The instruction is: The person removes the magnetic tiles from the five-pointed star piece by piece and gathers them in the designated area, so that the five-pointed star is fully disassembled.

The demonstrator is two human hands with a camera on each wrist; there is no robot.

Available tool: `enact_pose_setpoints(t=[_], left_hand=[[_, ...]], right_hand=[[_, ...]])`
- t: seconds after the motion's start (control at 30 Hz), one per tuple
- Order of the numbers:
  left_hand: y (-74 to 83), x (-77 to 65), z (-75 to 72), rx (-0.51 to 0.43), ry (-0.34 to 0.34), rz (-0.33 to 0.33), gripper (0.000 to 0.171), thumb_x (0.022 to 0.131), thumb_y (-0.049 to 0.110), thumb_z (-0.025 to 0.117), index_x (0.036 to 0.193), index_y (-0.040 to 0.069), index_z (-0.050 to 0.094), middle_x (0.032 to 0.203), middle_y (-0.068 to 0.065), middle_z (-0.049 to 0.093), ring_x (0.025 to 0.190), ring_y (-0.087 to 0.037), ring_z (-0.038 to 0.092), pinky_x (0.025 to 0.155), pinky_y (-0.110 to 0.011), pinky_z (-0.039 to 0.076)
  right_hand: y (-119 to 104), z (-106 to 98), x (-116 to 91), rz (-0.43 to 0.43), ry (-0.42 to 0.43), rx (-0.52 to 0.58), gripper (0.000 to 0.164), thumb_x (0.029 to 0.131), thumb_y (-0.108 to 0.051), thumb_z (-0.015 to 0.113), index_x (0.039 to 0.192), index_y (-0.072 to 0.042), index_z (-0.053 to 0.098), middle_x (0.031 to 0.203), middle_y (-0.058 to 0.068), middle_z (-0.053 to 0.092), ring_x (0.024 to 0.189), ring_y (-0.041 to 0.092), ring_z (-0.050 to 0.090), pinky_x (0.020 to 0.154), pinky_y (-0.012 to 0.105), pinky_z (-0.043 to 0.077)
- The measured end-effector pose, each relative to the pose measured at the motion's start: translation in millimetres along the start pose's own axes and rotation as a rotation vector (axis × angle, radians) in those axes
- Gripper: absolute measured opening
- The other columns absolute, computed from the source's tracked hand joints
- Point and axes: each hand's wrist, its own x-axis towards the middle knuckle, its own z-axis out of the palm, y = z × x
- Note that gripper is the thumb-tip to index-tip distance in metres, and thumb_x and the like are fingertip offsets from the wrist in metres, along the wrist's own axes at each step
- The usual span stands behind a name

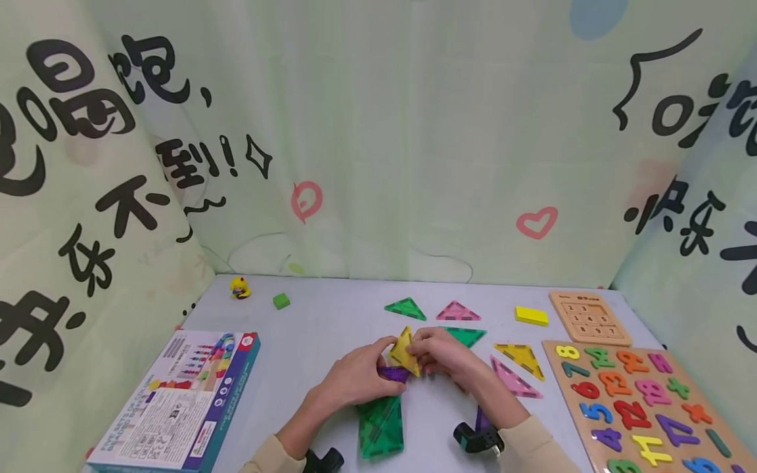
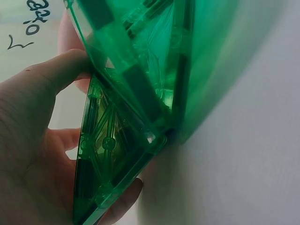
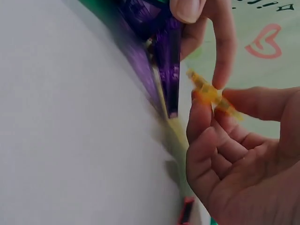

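My right hand (image 1: 446, 351) pinches a yellow triangular magnetic tile (image 1: 405, 353) between thumb and fingers; in the right wrist view this tile (image 3: 214, 96) appears nearly edge-on. Close by, my left hand (image 1: 357, 376) holds a purple triangular tile (image 1: 395, 374), its thumb pressing there, while the index finger reaches up beside the yellow tile. Green tiles (image 1: 380, 427) stand joined below that hand, and the left wrist view shows them (image 2: 108, 143) in front of its fingers. How the purple and green tiles meet is partly hidden.
Loose triangular tiles lie around: green (image 1: 405, 308), pink (image 1: 458, 311), another pink (image 1: 513, 378) and yellow (image 1: 522, 359). At right are a yellow block (image 1: 531, 316), a wooden number board (image 1: 590, 318) and a letter puzzle (image 1: 558, 358). A box (image 1: 177, 394) lies left.
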Motion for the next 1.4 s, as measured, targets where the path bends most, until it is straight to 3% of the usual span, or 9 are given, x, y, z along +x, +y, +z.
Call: enact_pose_setpoints(t=[0.17,0.3,0.37,0.6,0.8,0.93,1.03,1.27,1.4], left_hand=[[3.6,0.9,1.9,0.005,-0.008,-0.027,0.082,0.076,0.059,0.075,0.145,0.028,0.042,0.094,0.007,0.061,0.079,-0.01,0.054,0.067,-0.03,0.046],[7.7,1.1,3.6,0.018,-0.017,-0.022,0.073,0.077,0.058,0.074,0.137,0.027,0.047,0.097,0.006,0.063,0.08,-0.01,0.054,0.07,-0.033,0.049],[9.6,1.0,4.0,0.019,-0.02,-0.014,0.068,0.077,0.058,0.074,0.132,0.026,0.051,0.097,0.005,0.063,0.081,-0.01,0.054,0.071,-0.034,0.05],[11.7,1.2,4.6,0.017,-0.009,0.004,0.056,0.077,0.057,0.074,0.12,0.025,0.056,0.094,0.006,0.062,0.079,-0.01,0.053,0.068,-0.03,0.047],[12.2,0.5,5.3,0.006,-0.016,-0.002,0.056,0.077,0.057,0.073,0.12,0.025,0.055,0.095,0.006,0.062,0.079,-0.01,0.054,0.069,-0.03,0.048],[11.1,0.2,4.4,-0.001,-0.014,-0.006,0.056,0.077,0.057,0.074,0.119,0.024,0.056,0.096,0.005,0.063,0.08,-0.01,0.054,0.069,-0.031,0.048],[9.9,0.2,3.5,-0.009,-0.009,-0.008,0.056,0.076,0.056,0.075,0.117,0.024,0.055,0.098,0.004,0.064,0.081,-0.01,0.055,0.07,-0.032,0.049],[4.2,-1.5,2.3,-0.033,0.005,-0.007,0.054,0.075,0.056,0.076,0.112,0.023,0.053,0.099,0.004,0.064,0.081,-0.011,0.055,0.071,-0.032,0.049],[-0.6,-3.7,0.9,-0.047,0.01,0.0,0.052,0.076,0.055,0.078,0.109,0.023,0.054,0.099,0.005,0.063,0.083,-0.011,0.055,0.072,-0.032,0.049]], right_hand=[[-7,-5,3,-0.054,0.152,-0.196,0.03,0.093,-0.006,0.056,0.119,0.002,0.066,0.112,0.016,0.065,0.088,0.023,0.057,0.072,0.032,0.05],[-7,-9,10,-0.1,0.225,-0.37,0.035,0.094,-0.001,0.051,0.125,0.001,0.067,0.133,0.022,0.061,0.116,0.03,0.057,0.098,0.045,0.051],[-5,-10,15,-0.12,0.241,-0.423,0.034,0.094,0.001,0.049,0.122,0.0,0.069,0.131,0.021,0.063,0.116,0.031,0.058,0.099,0.047,0.05],[-4,-8,34,-0.175,0.353,-0.541,0.024,0.093,-0.002,0.057,0.11,-0.001,0.074,0.117,0.015,0.071,0.094,0.022,0.059,0.079,0.032,0.053],[-5,-7,34,-0.169,0.415,-0.564,0.023,0.093,-0.006,0.061,0.112,-0.003,0.073,0.114,0.013,0.072,0.099,0.026,0.062,0.09,0.043,0.055],[-6,-8,21,-0.206,0.405,-0.533,0.022,0.094,-0.009,0.061,0.111,-0.004,0.074,0.114,0.012,0.072,0.101,0.025,0.063,0.091,0.043,0.055],[-9,-6,5,-0.211,0.36,-0.505,0.019,0.093,-0.011,0.063,0.107,-0.005,0.075,0.104,0.009,0.074,0.088,0.02,0.063,0.081,0.037,0.055],[-4,18,-26,-0.081,0.112,-0.399,0.023,0.093,-0.019,0.068,0.108,-0.003,0.071,0.069,0.007,0.067,0.057,0.018,0.06,0.061,0.03,0.053],[2,33,-27,-0.045,0.154,-0.31,0.03,0.091,-0.021,0.071,0.114,-0.002,0.069,0.067,0.004,0.066,0.056,0.015,0.059,0.058,0.029,0.054]])
